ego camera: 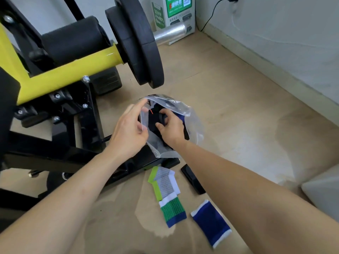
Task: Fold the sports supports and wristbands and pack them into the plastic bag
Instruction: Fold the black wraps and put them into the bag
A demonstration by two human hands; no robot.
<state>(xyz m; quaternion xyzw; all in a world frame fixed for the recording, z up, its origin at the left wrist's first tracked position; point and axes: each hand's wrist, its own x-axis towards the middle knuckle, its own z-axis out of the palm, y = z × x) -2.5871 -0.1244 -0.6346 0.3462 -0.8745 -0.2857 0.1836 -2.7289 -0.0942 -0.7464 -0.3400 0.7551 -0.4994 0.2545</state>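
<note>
A clear plastic bag (192, 123) is held up above the floor at the middle of the head view. My left hand (128, 131) pinches its near rim and keeps the mouth open. Inside the mouth, my right hand (171, 127) grips a dark folded support (154, 120). On the floor nearer to me lie a lime, grey and white wristband (164, 182), a green, white and blue wristband (173, 211), a blue wristband with white edges (211, 223) and a black support (192, 178).
A yellow and black weight machine (60, 74) with a black plate (141, 43) stands on the left, its base right by the bag. A white wall (284, 43) runs along the right. A green and white kiosk (174, 13) stands at the back.
</note>
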